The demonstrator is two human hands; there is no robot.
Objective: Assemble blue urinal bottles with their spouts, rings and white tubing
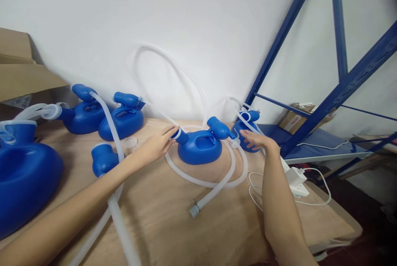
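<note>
A blue plastic urinal bottle (200,154) stands at the middle of the wooden table, its uncapped neck pointing left. My left hand (161,144) has its fingers around the rim of that neck. A blue angled adapter (218,128) rests at the bottle's upper right side. Just right of it, a clear cap (235,142) hangs by the bottle. My right hand (256,140) is open, fingers spread, beside the cap and in front of another blue urinal bottle (240,128), which it partly hides. A translucent hose (214,192) loops around the middle bottle, its grey end lying toward me.
More blue urinal bottles (120,123) with hoses stand at left, near a cardboard box (31,80). A loose blue adapter (104,160) and a clear cap (129,144) lie nearby. A power strip (299,189) with white cables lies right, beside a blue metal shelf (325,104).
</note>
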